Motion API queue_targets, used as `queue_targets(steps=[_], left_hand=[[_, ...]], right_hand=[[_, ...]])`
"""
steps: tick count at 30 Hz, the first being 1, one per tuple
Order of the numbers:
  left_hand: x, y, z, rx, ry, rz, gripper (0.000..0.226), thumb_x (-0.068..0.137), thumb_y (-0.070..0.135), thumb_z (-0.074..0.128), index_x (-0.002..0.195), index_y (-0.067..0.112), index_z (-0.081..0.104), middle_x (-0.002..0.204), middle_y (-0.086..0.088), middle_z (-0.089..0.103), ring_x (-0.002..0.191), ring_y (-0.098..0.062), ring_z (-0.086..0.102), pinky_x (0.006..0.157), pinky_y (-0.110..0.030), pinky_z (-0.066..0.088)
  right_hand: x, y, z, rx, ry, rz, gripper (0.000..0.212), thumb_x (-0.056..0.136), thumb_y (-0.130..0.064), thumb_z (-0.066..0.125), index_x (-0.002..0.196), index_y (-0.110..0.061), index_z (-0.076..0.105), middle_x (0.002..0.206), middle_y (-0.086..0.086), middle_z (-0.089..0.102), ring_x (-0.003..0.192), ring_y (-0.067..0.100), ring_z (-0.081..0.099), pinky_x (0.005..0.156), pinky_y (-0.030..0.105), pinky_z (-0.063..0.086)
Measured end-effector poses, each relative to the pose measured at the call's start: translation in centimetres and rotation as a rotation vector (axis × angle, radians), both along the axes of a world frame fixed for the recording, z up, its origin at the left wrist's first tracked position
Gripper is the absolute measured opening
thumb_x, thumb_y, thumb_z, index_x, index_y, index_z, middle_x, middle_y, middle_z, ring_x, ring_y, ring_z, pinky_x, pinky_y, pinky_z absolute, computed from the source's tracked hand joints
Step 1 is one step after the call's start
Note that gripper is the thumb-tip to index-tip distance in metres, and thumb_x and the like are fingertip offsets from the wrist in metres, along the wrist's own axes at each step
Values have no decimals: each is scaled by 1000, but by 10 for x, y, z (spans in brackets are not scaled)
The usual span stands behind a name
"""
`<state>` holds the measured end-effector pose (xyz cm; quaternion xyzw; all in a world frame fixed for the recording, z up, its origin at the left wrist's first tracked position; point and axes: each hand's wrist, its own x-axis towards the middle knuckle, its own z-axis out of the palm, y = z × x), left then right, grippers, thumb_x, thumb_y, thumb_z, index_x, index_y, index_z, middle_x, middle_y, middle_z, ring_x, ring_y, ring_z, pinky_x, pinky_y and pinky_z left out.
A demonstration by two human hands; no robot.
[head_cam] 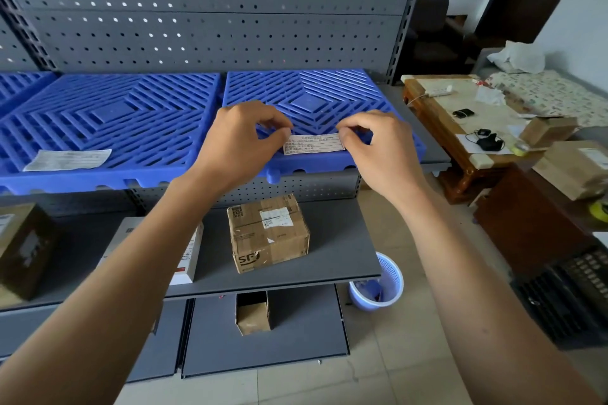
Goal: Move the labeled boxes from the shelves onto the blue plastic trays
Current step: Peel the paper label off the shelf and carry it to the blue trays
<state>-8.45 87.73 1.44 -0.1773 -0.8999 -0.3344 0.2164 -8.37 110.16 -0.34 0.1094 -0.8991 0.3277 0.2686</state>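
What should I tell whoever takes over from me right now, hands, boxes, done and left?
Hands: left hand and right hand each pinch an end of the paper label at the front of the right blue tray.
Boxes: cardboard box, white box and dark box sit on the middle shelf; a small open box is on the lower shelf.
Done: the left tray has a label.
Left: no box is on a tray yet.

A single wide-angle camera sits on the person's head, facing forward and down at the shelving. The left hand (241,138) and right hand (378,149) sit close, mid-frame; beyond them the blue tray (329,99); edges look somewhat bent.
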Motion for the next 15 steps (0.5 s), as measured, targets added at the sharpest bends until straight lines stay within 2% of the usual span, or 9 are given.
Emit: queue_targets(steps=[4,6,10,12,14,15], left_hand=[[1,0,-1,8,8,24,11,95,19,69,102,18,77,95,10,71,92,-6,64,74,0,38],[2,-1,-1,4,10,41,12,96,21,68,104,20,77,96,12,70,94,-6,64,76,-4,40],[9,-13,2,-53,49,81,16,96,26,68,110,21,75,110,8,73,105,-9,66,91,-31,54],[15,-22,6,-77,66,92,20,97,29,67,114,21,74,115,8,72,105,-5,66,91,-30,53],[21,-32,10,-101,58,121,23,98,33,66,118,23,72,112,10,70,93,1,65,84,-20,47],[25,-38,13,-111,52,138,25,98,33,65,120,23,72,113,9,71,89,-1,64,83,-20,44]], right_hand=[[2,-1,6,-30,-18,30,21,98,-19,60,111,-18,75,107,-6,74,101,10,65,92,38,54],[2,-4,10,-37,-17,55,23,99,-18,59,116,-15,73,111,-5,73,103,9,64,93,31,52],[-1,-20,20,-4,12,114,23,99,-21,59,116,-15,74,112,-5,73,103,7,65,88,20,50],[-2,-30,26,-4,2,140,24,100,-21,59,117,-15,73,114,-6,73,104,5,64,86,15,46],[-2,-42,31,8,-6,155,25,100,-22,58,119,-16,73,116,-6,72,105,5,63,85,12,44],[-1,-49,33,14,-5,164,25,100,-22,58,120,-16,72,116,-6,72,105,5,63,85,10,42]])
